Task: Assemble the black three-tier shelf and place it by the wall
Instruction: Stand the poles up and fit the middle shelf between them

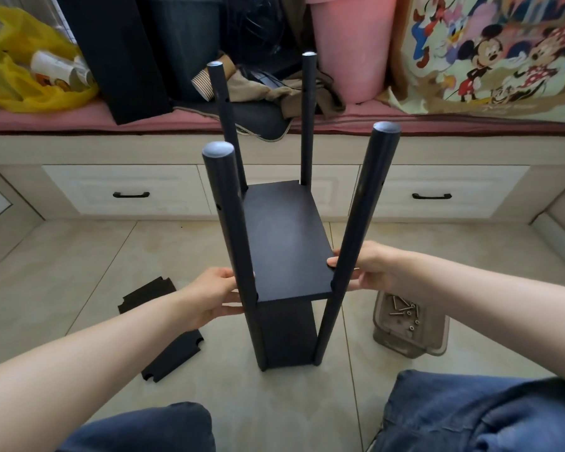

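1. The half-built black shelf (286, 337), four round matte posts with two flat boards fitted, stands on the glossy beige tiled floor (79, 256).
2. The left hand (212, 296) curls its fingers round the shelf's near-left post; the right hand (362, 269) pinches the smooth upper board (284, 243) (probably to level it).
3. Left of the shelf lie notched black spare boards (173, 353); to its right is a clear plastic tub (408, 340) of metal screws.

Beige tiled floor (284, 406) at six o'clock. Cream drawer unit (88, 187) with black handles (131, 194) across twelve, topped by pink cushion (46, 120); pink bin (349, 44) at one o'clock.
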`<state>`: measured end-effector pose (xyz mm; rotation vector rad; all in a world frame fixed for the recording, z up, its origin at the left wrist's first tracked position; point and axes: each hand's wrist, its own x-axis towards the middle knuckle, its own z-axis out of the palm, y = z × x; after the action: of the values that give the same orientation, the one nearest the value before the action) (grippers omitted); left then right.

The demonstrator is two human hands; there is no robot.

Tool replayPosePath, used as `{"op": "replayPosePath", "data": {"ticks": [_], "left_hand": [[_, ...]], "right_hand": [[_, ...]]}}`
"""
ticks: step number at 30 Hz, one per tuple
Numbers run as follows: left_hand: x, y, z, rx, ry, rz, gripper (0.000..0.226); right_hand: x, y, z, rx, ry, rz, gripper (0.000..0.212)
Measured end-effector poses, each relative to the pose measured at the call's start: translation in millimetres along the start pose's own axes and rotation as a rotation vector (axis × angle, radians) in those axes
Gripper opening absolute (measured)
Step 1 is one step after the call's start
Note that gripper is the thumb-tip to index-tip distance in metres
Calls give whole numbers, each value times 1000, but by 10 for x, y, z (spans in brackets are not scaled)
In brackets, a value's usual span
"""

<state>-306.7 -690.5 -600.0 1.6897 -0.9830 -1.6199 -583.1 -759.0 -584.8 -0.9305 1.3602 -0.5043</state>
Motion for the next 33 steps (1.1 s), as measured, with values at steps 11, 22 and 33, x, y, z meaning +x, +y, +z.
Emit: {"op": "replayPosePath", "data": {"ticks": [11,22,33], "left_hand": [[-628,-247,518,190,-207,-249,30],[-297,-191,1468,-860,189,-6,37],[-193,-241,1573,-864,212,109,28]], "right_hand": [[-47,73,-36,-29,-137,101,6],[-122,117,40,-12,-127,97,12],[-72,191,29,40,-103,69,14]]}}
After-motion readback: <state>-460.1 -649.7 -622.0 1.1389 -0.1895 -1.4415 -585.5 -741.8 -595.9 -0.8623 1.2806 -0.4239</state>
